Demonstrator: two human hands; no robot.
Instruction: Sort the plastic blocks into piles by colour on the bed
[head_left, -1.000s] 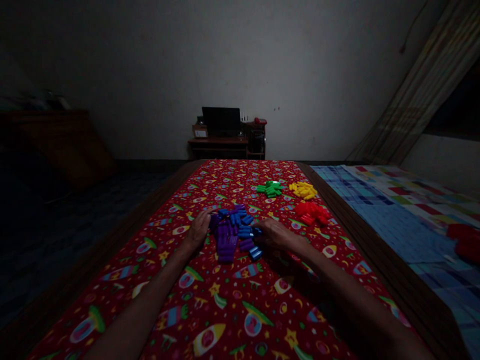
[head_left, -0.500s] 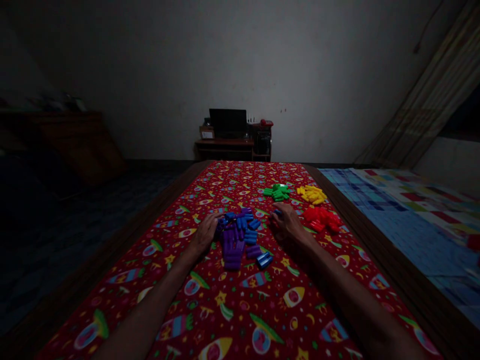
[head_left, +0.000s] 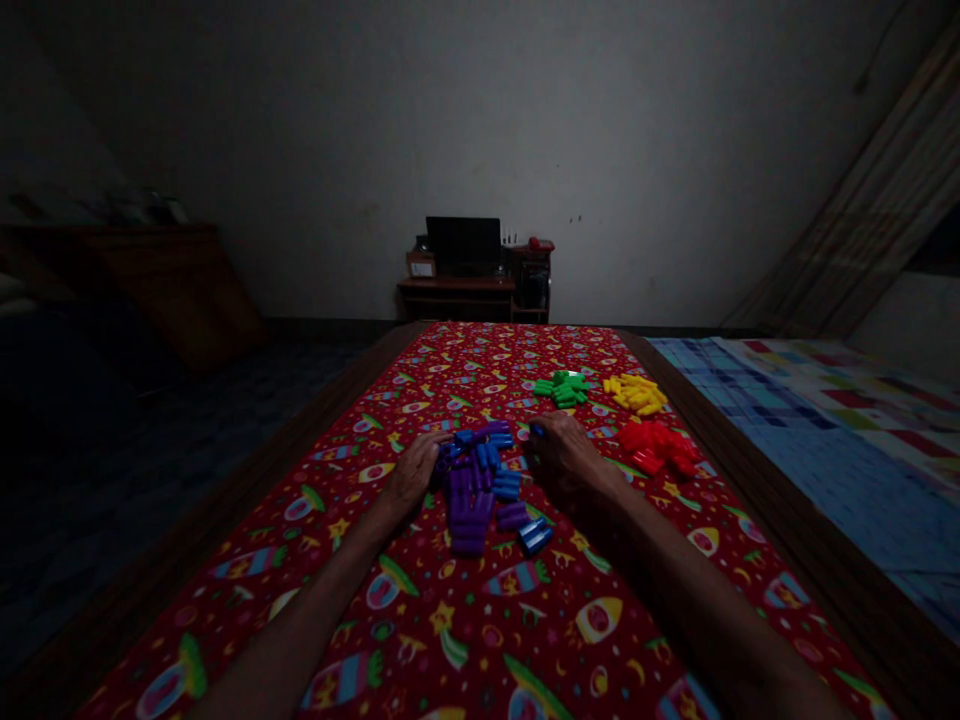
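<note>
A mixed pile of short plastic tube pieces lies in front of me in the head view, purple pieces (head_left: 471, 520) in its near part and blue pieces (head_left: 507, 485) mostly along its right and far sides. At the pile's left edge rests my left hand (head_left: 412, 472), fingers stretched towards the pieces and apparently touching them. To the right of the pile my right hand (head_left: 564, 445) is closed, with a blue tube piece (head_left: 537, 430) showing at its fingertips. Closer to me, a shiny blue piece (head_left: 535, 536) lies a little apart from the others.
Green pieces (head_left: 562, 388), yellow pieces (head_left: 636, 394) and red pieces (head_left: 657, 448) form separate heaps beyond and right of my right hand. All lie on a red patterned cloth (head_left: 480, 630). A desk with a monitor (head_left: 463, 245) stands by the wall; a patchwork-covered surface (head_left: 750, 450) is at right.
My right hand has come left, nearer the pile, with the blue piece at its fingertips. My left hand stays by the pile's left edge. The camera view has shifted slightly.
</note>
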